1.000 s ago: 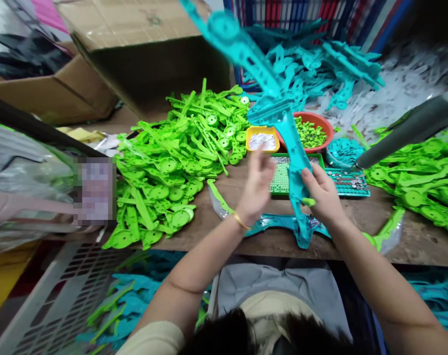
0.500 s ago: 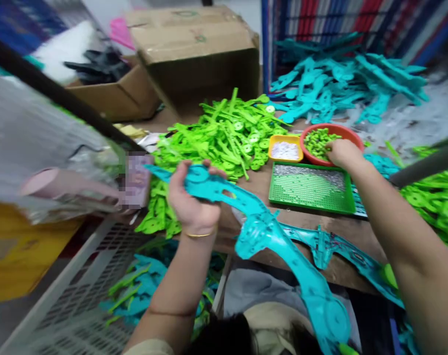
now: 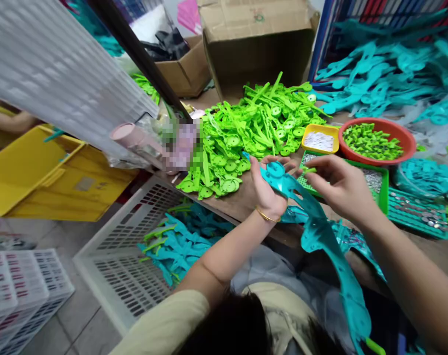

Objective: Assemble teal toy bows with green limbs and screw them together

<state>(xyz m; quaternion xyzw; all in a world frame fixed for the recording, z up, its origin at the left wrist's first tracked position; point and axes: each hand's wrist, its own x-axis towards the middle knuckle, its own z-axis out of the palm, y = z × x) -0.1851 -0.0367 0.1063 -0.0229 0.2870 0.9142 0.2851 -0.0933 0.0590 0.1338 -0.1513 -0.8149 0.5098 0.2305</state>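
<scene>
Far left, under the table edge: white basket (image 3: pixel 98 288) with turquoise frames and green strips heaped inside. These look like pieces further along; joins too small to check.

Next right, on the table: heap of green parts (image 3: pixel 238 143), loose.

Centre: left hand (image 3: pixel 270 195) palm up, wrapped round the upper end of the turquoise frame (image 3: pixel 320 231). The frame is held over the table's near edge, its lower part above the lap. Progress, as I judge it: about midway on this piece. A green tip (image 3: pixel 375 346) juts out at the low end; whether it is fixed there, I cannot tell. No green part shows on the upper end, so that end reads as undone.

Lie of the frame: long axis slants from upper left to lower right. Narrow point aims up-left, at the green heap; rounded end points down-right, below the right forearm.

Just right of the upper end: right hand (image 3: pixel 344 187), thumb and fingers pinching a small green piece (image 3: pixel 309 170), near the left fingertips. Hands close, not clasped. Piece not seated, by the look of it.

Further right: red bowl (image 3: pixel 409 143) with plenty more small green pieces, loose.
</scene>
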